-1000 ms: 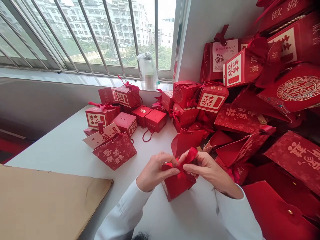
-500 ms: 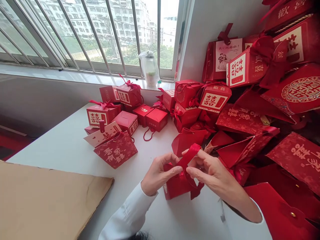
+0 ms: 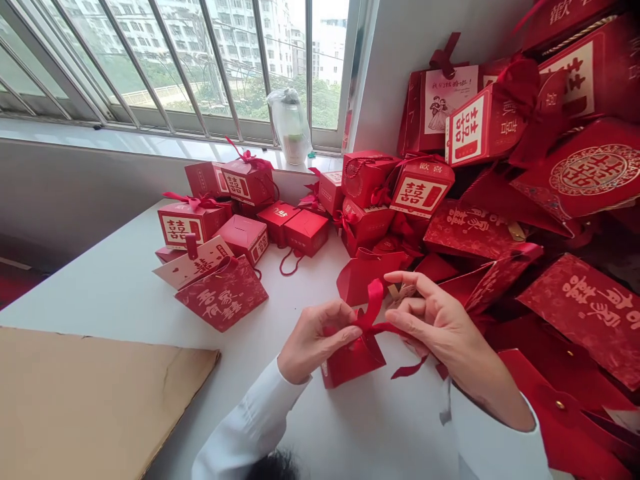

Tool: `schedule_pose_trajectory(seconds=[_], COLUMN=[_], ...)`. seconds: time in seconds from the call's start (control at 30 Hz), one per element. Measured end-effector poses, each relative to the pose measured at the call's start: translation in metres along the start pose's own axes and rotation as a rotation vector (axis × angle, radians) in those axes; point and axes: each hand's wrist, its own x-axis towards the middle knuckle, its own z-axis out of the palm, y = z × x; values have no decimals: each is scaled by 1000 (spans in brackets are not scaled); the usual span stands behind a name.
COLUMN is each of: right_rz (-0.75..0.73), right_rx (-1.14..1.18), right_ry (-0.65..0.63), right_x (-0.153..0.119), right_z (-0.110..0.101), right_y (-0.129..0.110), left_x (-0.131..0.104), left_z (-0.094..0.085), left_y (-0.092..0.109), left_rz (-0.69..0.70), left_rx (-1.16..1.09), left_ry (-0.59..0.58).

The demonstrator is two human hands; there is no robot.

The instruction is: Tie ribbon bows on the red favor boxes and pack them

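A small red gift box (image 3: pixel 353 365) sits on the white table, partly covered by my left hand. Red ribbon (image 3: pixel 375 301) rises in an upright loop above its top. My left hand (image 3: pixel 317 339) pinches the ribbon where it gathers at the top of the box, thumb and fingers together. From there one strand runs right into my right hand (image 3: pixel 433 323), held between thumb and bent fingers while the index finger stretches out above. A loose ribbon tail (image 3: pixel 409 369) dangles below my right hand. The exact form of the knot is hidden by my left fingers.
Red boxes and bags (image 3: pixel 470 220) are heaped along the right side. More gift boxes (image 3: pixel 245 237) stand at the back left, beside a tilted red bag (image 3: pixel 223 293). Cardboard (image 3: pixel 100 400) covers the near left. A plastic-wrapped cup (image 3: pixel 293 130) stands on the windowsill.
My right hand has moved right and drawn a ribbon strand out sideways from the box. The broad ribbon loop now stands up narrower, and my left hand stays pinched near the box top.
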Motion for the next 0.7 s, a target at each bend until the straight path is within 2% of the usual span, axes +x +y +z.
schedule_pose_trajectory(seconds=[0.17,0.43,0.7], right_rz=[-6,80,105], right_rx=[189,463,708], right_ry=[36,67,92], right_x=[0,-13,-20], right_z=[5,13,21], right_y=[0,2,10], left_x=[1,-1,-4], left_z=[-1,-2,-2], left_y=[0,-3,-1], left_rz=[5,-13,61], left_rx=[-3,29,155], left_ry=[-3,14,56])
